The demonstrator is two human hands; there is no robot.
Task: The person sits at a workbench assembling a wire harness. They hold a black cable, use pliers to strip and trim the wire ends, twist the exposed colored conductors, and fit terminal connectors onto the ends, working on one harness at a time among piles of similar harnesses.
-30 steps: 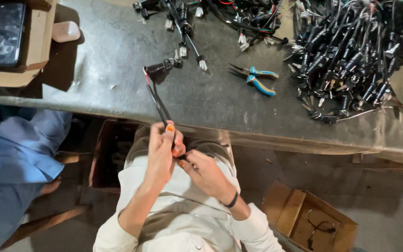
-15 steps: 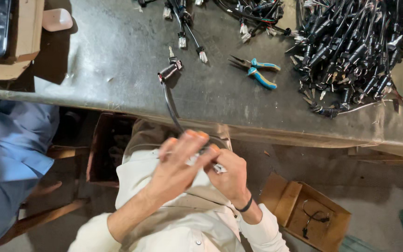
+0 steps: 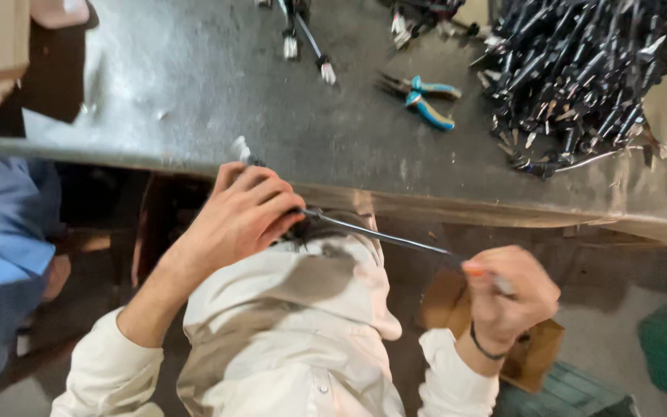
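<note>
A: What surface fills the upper field?
B: A worn grey metal desk (image 3: pixel 194 100), dully lit.
A: And beneath?
B: Shadowed floor (image 3: pixel 611 324) with a cardboard box (image 3: pixel 534 355).

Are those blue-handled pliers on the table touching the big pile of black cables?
Apart. In the head view the blue-handled pliers lie alone on the grey table, with a strip of bare tabletop between them and the pile of black cables.

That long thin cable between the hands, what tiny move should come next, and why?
Probably lift the cable up onto the table. It is stretched tight between the left hand and right hand, below the table edge, away from the pliers and the pile of cables.
</note>
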